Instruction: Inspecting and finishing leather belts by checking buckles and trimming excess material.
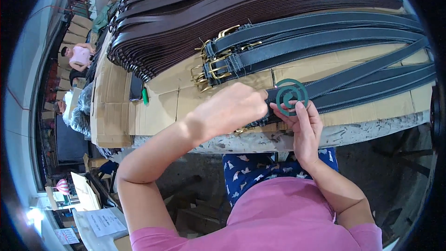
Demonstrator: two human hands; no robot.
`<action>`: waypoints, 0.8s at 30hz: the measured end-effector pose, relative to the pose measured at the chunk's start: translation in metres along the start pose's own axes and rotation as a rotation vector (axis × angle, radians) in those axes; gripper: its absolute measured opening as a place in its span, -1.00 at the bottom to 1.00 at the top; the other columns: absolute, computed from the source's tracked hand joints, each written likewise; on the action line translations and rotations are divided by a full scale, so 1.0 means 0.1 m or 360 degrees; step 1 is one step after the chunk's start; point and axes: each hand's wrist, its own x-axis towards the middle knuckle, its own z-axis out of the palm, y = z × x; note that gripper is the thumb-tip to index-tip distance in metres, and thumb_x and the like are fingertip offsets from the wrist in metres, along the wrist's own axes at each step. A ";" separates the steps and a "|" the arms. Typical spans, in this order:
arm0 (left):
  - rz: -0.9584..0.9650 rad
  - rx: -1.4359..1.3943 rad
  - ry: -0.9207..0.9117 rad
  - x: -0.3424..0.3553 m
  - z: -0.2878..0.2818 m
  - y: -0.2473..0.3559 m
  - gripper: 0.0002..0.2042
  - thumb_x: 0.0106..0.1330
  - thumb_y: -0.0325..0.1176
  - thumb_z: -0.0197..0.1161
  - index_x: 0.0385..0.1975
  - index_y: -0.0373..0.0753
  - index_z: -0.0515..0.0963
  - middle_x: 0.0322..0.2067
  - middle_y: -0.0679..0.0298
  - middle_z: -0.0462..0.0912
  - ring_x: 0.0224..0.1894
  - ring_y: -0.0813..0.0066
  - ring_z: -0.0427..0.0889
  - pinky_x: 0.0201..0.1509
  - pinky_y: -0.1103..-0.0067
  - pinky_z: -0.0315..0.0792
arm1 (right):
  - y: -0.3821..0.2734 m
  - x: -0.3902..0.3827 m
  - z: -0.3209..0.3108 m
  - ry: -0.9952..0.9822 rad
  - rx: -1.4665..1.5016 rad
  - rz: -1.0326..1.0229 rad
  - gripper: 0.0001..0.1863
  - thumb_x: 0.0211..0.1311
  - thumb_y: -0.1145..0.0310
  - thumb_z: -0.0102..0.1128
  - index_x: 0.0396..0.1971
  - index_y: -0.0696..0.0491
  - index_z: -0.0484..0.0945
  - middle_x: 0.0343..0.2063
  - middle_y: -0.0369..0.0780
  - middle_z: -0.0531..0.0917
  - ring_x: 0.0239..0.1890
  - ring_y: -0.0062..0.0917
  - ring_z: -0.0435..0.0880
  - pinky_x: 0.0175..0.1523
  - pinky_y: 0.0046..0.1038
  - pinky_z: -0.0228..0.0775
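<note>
A green spiral coil point(291, 94) is pinched between the fingertips of the right hand point(302, 128) and the closed left hand point(232, 109), just above a dark blue belt point(353, 76) laid across the cardboard-covered table point(139, 111). Brown belts point(209, 14) are stacked beyond.

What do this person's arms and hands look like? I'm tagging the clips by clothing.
Both forearms are bare, with no gloves on the left hand or right hand. Short pink sleeves end above the elbows. No watch or rings show.
</note>
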 end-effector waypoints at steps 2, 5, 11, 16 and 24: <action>0.0061 0.0087 -0.0086 0.05 -0.04 0.05 -0.95 0.00 -0.54 0.18 -0.57 -0.34 0.57 -0.43 0.10 0.58 -0.37 0.18 0.67 -0.33 0.40 0.57 | -0.01 0.01 0.00 0.0044 0.0039 0.0023 -0.77 0.47 0.32 -0.11 -0.25 0.18 0.42 -0.23 -0.15 0.60 -0.07 -0.32 0.65 0.15 -0.27 0.47; 0.0109 0.0005 -0.0130 0.10 -0.04 0.08 -0.94 0.00 -0.53 0.18 -0.61 -0.37 0.56 -0.45 0.09 0.58 -0.38 0.17 0.67 -0.36 0.40 0.57 | -0.02 0.04 0.00 0.0121 0.0147 0.0076 -0.77 0.47 0.30 -0.11 -0.28 0.16 0.42 -0.25 -0.15 0.61 -0.08 -0.28 0.67 0.12 -0.27 0.48; 0.0257 0.0048 -0.0188 0.15 0.00 0.11 -0.93 -0.02 -0.51 0.20 -0.64 -0.38 0.56 -0.51 0.07 0.58 -0.40 0.18 0.67 -0.39 0.41 0.58 | -0.03 0.07 -0.02 0.0152 0.0262 0.0115 -0.77 0.47 0.29 -0.11 -0.33 0.13 0.41 -0.24 -0.14 0.62 -0.10 -0.23 0.68 0.10 -0.25 0.49; 0.0134 0.0123 -0.0080 0.01 0.13 0.06 -0.91 0.00 -0.50 0.20 -0.48 -0.34 0.52 -0.41 0.12 0.56 -0.43 0.26 0.66 -0.40 0.44 0.57 | -0.01 0.05 -0.01 0.0122 0.0228 0.0084 -0.78 0.46 0.31 -0.10 -0.33 0.14 0.41 -0.26 -0.17 0.61 -0.10 -0.27 0.68 0.09 -0.25 0.49; -0.0246 0.0156 0.0168 -0.25 0.33 0.25 -0.84 0.01 -0.47 0.24 -0.41 -0.27 0.45 -0.43 0.20 0.51 -0.41 0.33 0.64 -0.41 0.46 0.54 | -0.01 0.06 -0.10 0.0050 -0.0373 0.0053 -0.79 0.40 0.41 -0.01 -0.41 0.20 0.49 -0.30 -0.26 0.54 -0.13 -0.58 0.55 0.05 -0.54 0.35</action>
